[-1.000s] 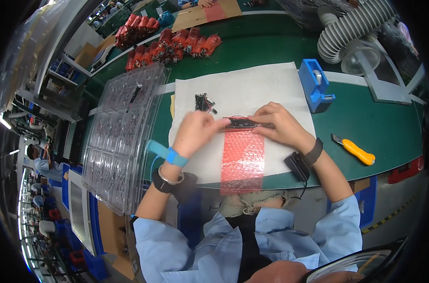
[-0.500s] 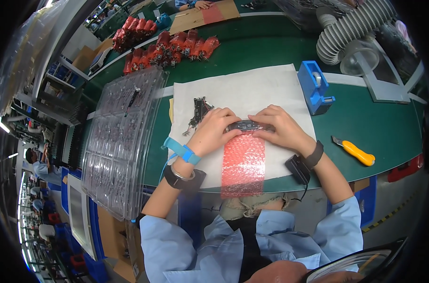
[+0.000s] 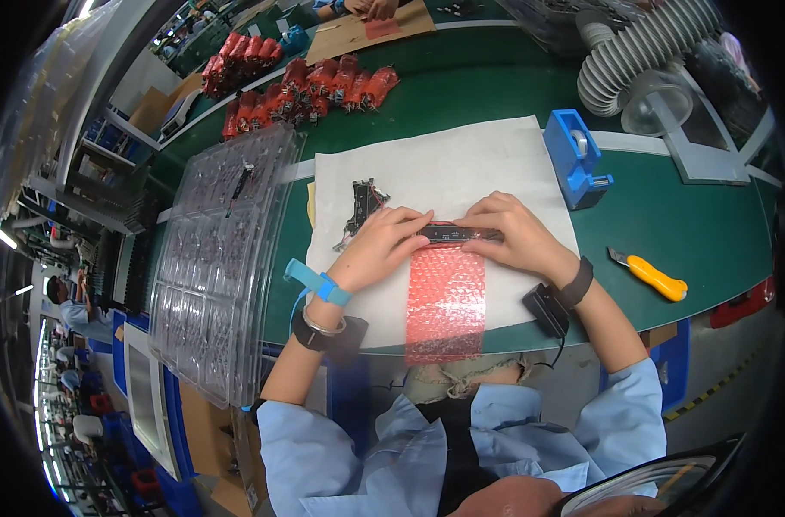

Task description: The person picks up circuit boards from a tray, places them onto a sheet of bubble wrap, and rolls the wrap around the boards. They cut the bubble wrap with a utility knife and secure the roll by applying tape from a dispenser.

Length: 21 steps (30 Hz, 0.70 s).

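Between my two hands lies a slim black circuit board (image 3: 448, 233), level across the far end of a strip of red bubble wrap (image 3: 445, 302). My left hand (image 3: 382, 246) pinches the board's left end with thumb and fingers. At its other end my right hand (image 3: 515, 231) grips it, thumb along the near side. The wrap stretches toward me and hangs over the table's front edge. Several loose black boards with wires (image 3: 365, 202) rest just beyond my left hand on a white sheet (image 3: 444, 164). Parts of the held board are hidden under my fingers.
Stacked clear plastic trays (image 3: 215, 250) stand at left. Red wrapped bundles (image 3: 310, 86) are piled at the back. To the right are a blue tape dispenser (image 3: 573, 159), a yellow utility knife (image 3: 655, 277) and a black box with a cord (image 3: 546, 310). A co-worker's hands (image 3: 371, 9) handle red wrap beyond.
My left hand has shifted slightly left and toward me, and more of the board's face shows. My right hand stays nearly still. The co-worker's hands have moved on their red wrap.
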Available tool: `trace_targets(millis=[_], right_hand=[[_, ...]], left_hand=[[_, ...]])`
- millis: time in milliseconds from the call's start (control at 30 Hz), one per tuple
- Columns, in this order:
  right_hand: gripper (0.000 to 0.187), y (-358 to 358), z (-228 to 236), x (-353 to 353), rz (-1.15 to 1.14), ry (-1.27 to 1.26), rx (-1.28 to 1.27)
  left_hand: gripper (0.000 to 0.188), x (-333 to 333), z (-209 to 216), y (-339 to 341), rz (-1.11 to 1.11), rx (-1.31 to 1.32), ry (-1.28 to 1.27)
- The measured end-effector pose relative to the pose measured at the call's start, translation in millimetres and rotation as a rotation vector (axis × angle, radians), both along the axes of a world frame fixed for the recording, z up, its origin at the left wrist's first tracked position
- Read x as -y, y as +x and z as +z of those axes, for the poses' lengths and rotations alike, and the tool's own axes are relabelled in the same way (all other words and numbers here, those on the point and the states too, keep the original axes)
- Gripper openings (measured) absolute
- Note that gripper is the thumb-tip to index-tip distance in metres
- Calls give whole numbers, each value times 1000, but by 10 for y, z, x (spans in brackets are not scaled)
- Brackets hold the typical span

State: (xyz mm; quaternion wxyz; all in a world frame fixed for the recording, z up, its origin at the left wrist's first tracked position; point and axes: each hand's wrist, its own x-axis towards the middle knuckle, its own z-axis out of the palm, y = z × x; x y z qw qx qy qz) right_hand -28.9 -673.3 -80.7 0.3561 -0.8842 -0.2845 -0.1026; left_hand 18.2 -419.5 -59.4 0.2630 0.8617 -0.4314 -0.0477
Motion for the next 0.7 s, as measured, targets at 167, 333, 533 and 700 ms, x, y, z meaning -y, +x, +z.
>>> trace_targets(millis=[167,333,533,700], right_hand=[[30,15,21,-31,-6,17,-18],[28,40,-29,-56,-50,59,-42],[28,112,47,-101,-90,189,-364],[32,199,90,-105,-61,89,-332]], left_hand=[[34,16,23,6,-4,10,46],[33,68,52,-5,-6,5,72],[32,51,71,225,-61,-206,77],[36,79,83,381,-38,-535,27]])
